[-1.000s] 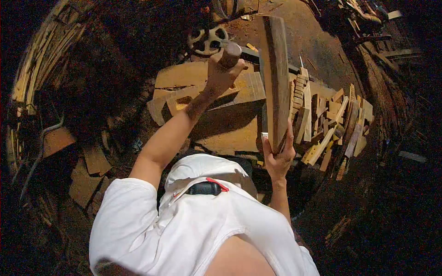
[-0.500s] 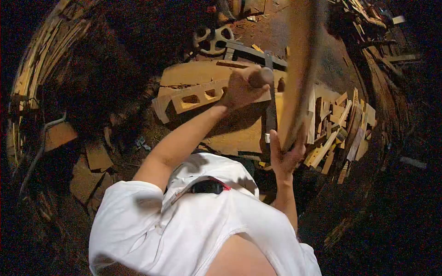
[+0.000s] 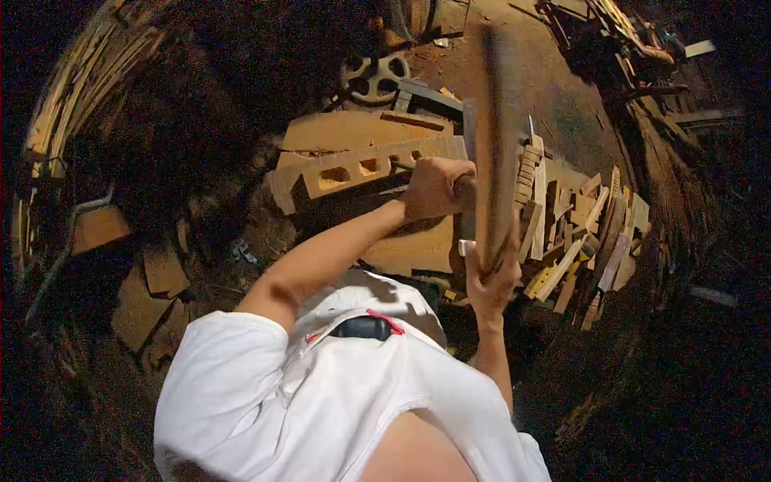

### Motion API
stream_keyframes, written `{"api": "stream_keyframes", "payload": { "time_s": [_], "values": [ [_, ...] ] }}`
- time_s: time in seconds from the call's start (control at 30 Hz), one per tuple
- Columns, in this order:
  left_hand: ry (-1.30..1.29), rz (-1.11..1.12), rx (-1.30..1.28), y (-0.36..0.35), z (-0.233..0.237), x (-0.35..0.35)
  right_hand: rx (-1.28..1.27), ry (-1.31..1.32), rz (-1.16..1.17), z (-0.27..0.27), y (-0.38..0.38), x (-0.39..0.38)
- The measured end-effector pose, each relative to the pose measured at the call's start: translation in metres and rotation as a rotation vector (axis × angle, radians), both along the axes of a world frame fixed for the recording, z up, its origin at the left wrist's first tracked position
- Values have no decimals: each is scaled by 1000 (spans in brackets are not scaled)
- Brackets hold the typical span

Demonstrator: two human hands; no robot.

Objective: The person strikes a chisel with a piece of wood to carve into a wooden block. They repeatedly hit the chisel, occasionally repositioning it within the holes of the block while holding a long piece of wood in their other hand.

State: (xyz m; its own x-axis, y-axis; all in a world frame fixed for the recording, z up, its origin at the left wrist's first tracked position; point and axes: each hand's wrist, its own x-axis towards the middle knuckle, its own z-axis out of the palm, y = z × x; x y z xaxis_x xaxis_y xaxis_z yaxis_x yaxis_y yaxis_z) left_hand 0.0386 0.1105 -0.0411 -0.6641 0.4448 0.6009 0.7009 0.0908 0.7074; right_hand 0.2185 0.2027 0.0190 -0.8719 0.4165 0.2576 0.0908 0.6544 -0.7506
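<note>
My left hand [image 3: 438,186] is closed round a chisel [image 3: 463,191] with a thick, round-ended handle. Its thin dark shank runs left, to one of the square holes in a light wooden beam [image 3: 353,166]. At the right, my right hand [image 3: 495,277] grips the lower end of a long, thick wooden club [image 3: 494,153], held upright and smeared by motion. The club's side overlaps the chisel's handle end in this view. Several rectangular holes are cut along the beam, which rests on a broad wooden slab [image 3: 345,128]. My left fist hides part of the beam.
Wood offcuts [image 3: 574,233] crowd together on the right. A spoked metal wheel [image 3: 376,78] and a dark bar [image 3: 430,98] lie beyond the slab. Thin wood strips [image 3: 72,104] are stacked at far left, and flat boards [image 3: 165,269] lie on the ground nearer me.
The club has come left and down, from farther right to right beside the chisel's handle. My left hand has moved down and nearer, its handle end now partly behind the club.
</note>
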Motion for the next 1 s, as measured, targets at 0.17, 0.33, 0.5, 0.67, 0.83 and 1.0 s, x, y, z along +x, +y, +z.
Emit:
{"api": "stream_keyframes", "payload": {
  "time_s": [0.17, 0.33, 0.5, 0.67, 0.83, 1.0],
  "values": [
    [69, -44, -103, -7, -13, 2, 113, 10, 41, -11, -4, 7],
    [-33, 12, 60, -11, 3, -6, -90, 31, 2, -9, -8, 5],
    [-532, 271, 581, -38, -3, -69, -137, 111, -81, -2, -3, 5],
    [-657, 299, 825, -77, 33, -71, -180, 83, -119, -10, -2, 12],
    [-638, 265, 463, -102, 8, -60, -114, 65, -129, -12, -1, 15],
    [-484, 232, 245, -108, 20, -46, -35, 127, -106, -12, 0, 14]
  ]
}}
